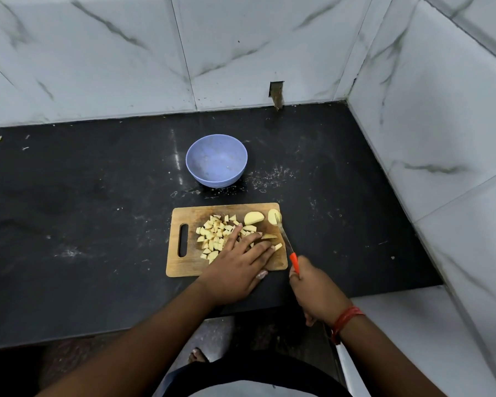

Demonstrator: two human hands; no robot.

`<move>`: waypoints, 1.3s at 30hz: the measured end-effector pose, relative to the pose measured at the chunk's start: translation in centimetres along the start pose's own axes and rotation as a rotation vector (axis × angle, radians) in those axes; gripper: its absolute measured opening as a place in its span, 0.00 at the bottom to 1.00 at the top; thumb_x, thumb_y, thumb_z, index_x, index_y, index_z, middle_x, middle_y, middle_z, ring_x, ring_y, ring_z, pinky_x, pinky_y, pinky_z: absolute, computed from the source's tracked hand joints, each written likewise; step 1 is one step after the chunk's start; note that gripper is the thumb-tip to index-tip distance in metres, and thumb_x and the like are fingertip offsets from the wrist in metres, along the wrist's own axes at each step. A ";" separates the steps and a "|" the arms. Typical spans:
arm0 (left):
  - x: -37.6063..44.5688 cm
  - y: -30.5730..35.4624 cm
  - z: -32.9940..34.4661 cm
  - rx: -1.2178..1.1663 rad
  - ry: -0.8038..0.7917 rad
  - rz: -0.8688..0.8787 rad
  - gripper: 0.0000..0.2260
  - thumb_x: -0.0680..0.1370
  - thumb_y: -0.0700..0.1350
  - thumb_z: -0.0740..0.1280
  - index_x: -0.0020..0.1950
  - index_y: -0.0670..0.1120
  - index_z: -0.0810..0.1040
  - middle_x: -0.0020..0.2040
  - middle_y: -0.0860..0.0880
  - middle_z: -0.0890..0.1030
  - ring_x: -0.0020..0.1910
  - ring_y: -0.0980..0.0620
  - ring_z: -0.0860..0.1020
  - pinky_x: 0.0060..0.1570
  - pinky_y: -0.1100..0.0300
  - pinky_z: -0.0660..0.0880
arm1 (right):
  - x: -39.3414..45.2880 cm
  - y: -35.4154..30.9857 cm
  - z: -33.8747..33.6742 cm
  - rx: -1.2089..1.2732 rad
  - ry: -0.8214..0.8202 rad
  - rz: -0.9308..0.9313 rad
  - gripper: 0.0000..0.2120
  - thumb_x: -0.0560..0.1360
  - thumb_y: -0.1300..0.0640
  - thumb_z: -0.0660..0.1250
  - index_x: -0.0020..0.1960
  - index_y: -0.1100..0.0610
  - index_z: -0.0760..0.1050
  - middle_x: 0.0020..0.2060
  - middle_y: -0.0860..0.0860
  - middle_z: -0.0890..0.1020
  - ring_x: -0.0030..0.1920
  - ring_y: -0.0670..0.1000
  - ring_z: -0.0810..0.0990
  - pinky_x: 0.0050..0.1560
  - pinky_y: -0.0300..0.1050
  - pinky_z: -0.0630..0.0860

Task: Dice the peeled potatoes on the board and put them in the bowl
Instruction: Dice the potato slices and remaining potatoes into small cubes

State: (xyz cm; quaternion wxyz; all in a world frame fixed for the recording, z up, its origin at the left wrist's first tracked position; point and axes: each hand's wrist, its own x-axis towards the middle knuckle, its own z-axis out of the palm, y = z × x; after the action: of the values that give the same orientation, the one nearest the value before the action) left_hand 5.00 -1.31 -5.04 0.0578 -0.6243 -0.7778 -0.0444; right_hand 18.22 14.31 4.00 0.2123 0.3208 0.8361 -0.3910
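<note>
Rectangular wooden cutting board (184,263) sat centre frame on the black stone counter (83,224). Left hand (235,270) lay flat, fingers straight, over a pile of pale yellow potato dice (212,234) mid-board. Right hand (312,290), lower right, gripped the orange-handled knife (294,262); blade tip touched one peeled potato half (274,216) at the board's upper right corner, the other half (253,217) just beside it. Round lavender plastic bowl (216,160) stood above the board, no dice inside.
</note>
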 end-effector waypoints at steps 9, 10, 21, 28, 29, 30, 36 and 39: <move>-0.8 0.4 0.0 0.025 0.004 0.030 0.24 0.84 0.55 0.58 0.76 0.44 0.69 0.72 0.48 0.72 0.75 0.42 0.65 0.73 0.31 0.57 | -1.0 0.6 1.0 -0.081 0.054 0.001 0.07 0.83 0.54 0.51 0.55 0.57 0.66 0.43 0.56 0.80 0.41 0.55 0.80 0.43 0.52 0.77; -0.8 0.4 0.0 0.027 0.003 0.030 0.24 0.84 0.55 0.58 0.77 0.44 0.69 0.72 0.48 0.72 0.75 0.41 0.66 0.73 0.31 0.57 | -1.2 0.7 1.2 -0.105 0.061 0.000 0.08 0.84 0.55 0.51 0.55 0.57 0.66 0.44 0.56 0.80 0.43 0.55 0.80 0.45 0.52 0.77; -0.9 0.9 0.1 0.035 0.020 0.001 0.23 0.84 0.53 0.57 0.77 0.44 0.69 0.72 0.49 0.72 0.73 0.42 0.66 0.73 0.32 0.56 | -2.7 2.0 3.3 -0.211 0.053 0.022 0.02 0.82 0.60 0.53 0.53 0.57 0.62 0.48 0.59 0.80 0.45 0.57 0.81 0.41 0.47 0.72; -0.8 1.1 0.3 0.033 0.038 -0.011 0.23 0.84 0.53 0.57 0.77 0.45 0.69 0.73 0.49 0.71 0.72 0.42 0.68 0.75 0.33 0.53 | -1.4 1.8 5.0 -0.311 0.078 0.066 0.13 0.80 0.63 0.54 0.64 0.63 0.63 0.53 0.60 0.80 0.52 0.57 0.82 0.28 0.41 0.61; -0.8 1.2 0.3 0.032 0.043 -0.011 0.23 0.84 0.53 0.58 0.77 0.45 0.69 0.72 0.49 0.72 0.72 0.42 0.68 0.75 0.33 0.53 | -1.4 1.7 5.0 -0.294 0.062 0.062 0.15 0.80 0.62 0.55 0.66 0.63 0.62 0.55 0.59 0.79 0.53 0.58 0.80 0.30 0.39 0.62; -0.8 1.1 0.3 0.030 0.048 -0.012 0.23 0.84 0.52 0.58 0.77 0.45 0.69 0.72 0.50 0.72 0.72 0.42 0.68 0.76 0.33 0.52 | -1.2 1.6 5.0 -0.282 0.049 0.062 0.17 0.80 0.61 0.55 0.68 0.63 0.61 0.56 0.58 0.77 0.54 0.59 0.79 0.32 0.37 0.62; -0.8 1.1 0.3 0.029 0.050 -0.017 0.23 0.84 0.52 0.58 0.77 0.45 0.69 0.72 0.50 0.72 0.72 0.43 0.68 0.76 0.33 0.52 | -0.8 0.8 5.5 -0.374 0.119 0.143 0.14 0.81 0.64 0.54 0.66 0.63 0.62 0.51 0.56 0.82 0.28 0.44 0.62 0.26 0.39 0.56; -0.9 1.2 0.4 0.035 0.043 -0.028 0.23 0.84 0.53 0.58 0.78 0.45 0.68 0.73 0.50 0.72 0.72 0.43 0.68 0.75 0.33 0.53 | -1.8 1.6 5.6 -0.338 0.092 0.115 0.14 0.80 0.65 0.54 0.65 0.63 0.63 0.40 0.52 0.78 0.30 0.45 0.69 0.28 0.39 0.61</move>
State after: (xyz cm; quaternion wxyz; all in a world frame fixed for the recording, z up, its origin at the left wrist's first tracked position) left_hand 6.32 -1.89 -5.54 0.0850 -0.6113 -0.7856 -0.0450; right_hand 21.14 9.96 0.86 0.2466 0.3456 0.8790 -0.2169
